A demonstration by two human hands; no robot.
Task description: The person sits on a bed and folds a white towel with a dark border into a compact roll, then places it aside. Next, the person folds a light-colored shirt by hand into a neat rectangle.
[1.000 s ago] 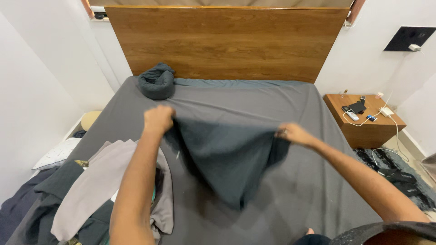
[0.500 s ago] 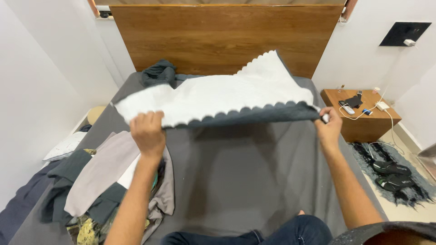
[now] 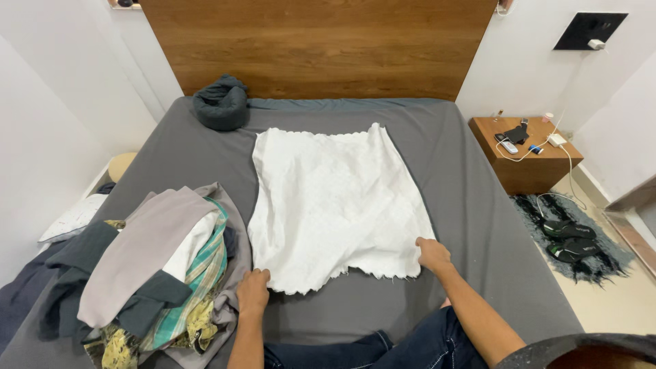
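White cloth (image 3: 338,208), a thin rectangular piece with scalloped, slightly frayed edges, lies spread nearly flat in the middle of a bed (image 3: 478,205) covered by a dark grey sheet, seen from the head camera looking down. The left hand (image 3: 253,292) rests on the cloth's near left corner, fingers curled over the hem in a pinching grip, just beside a heap of clothes. The right hand (image 3: 433,254) presses on the near right corner, fingers bent down onto the fabric; whether its grip pinches the hem or only pins it flat cannot be told. Light creases run across the cloth, most of them near the left side. The pile of mixed laundry (image 3: 157,273), grey, white, teal plaid and yellow print, sits at the bed's left edge, touching the cloth's lower left border. A dark rolled garment (image 3: 221,104) sits near the wooden headboard (image 3: 321,44), well apart from the cloth. To the right stands a wooden nightstand (image 3: 529,150) with small devices and a white cable, and dark sandals (image 3: 570,239) lie on a mat on the floor. To do the spreading well, both corners likely want an even, gentle outward pull so the hem lies straight and the creases flatten, keeping the left corner free of the pile.
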